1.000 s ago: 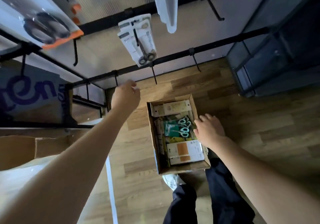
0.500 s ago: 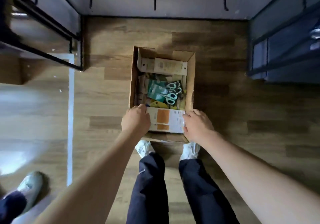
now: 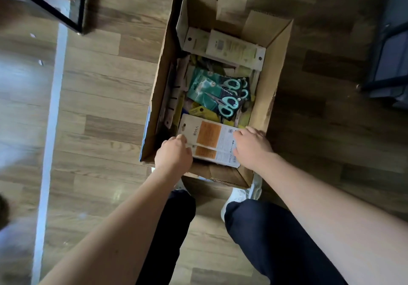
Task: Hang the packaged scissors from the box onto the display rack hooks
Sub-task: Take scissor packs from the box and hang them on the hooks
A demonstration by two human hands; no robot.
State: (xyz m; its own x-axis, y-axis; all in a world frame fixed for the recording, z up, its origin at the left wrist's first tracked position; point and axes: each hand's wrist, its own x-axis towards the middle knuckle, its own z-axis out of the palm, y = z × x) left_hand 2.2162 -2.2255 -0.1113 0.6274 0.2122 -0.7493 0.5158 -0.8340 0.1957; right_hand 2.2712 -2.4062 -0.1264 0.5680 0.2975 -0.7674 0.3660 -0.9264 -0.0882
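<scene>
An open cardboard box (image 3: 278, 68) stands on the wooden floor between my feet. Several packaged scissors lie inside it. A white package with orange panels (image 3: 209, 135) lies on top at the near end. My left hand (image 3: 173, 153) curls its fingers over that package's left edge. My right hand (image 3: 252, 145) lies over its right end, and its grip is hidden. Teal-handled scissors in a green pack (image 3: 220, 96) fill the middle of the box. Pale beige packs (image 3: 234, 48) lean at the far end. No rack hooks are in view.
The black base frame of the rack (image 3: 74, 4) sits at the upper left. A dark shelving unit (image 3: 388, 52) stands at the right edge. A white strip (image 3: 53, 108) runs down the floor on the left. My legs and white shoes (image 3: 242, 194) are just behind the box.
My view dropped from the rack down to the box. My left hand came down from the hooks, and both hands moved onto the white and orange package at the box's near end.
</scene>
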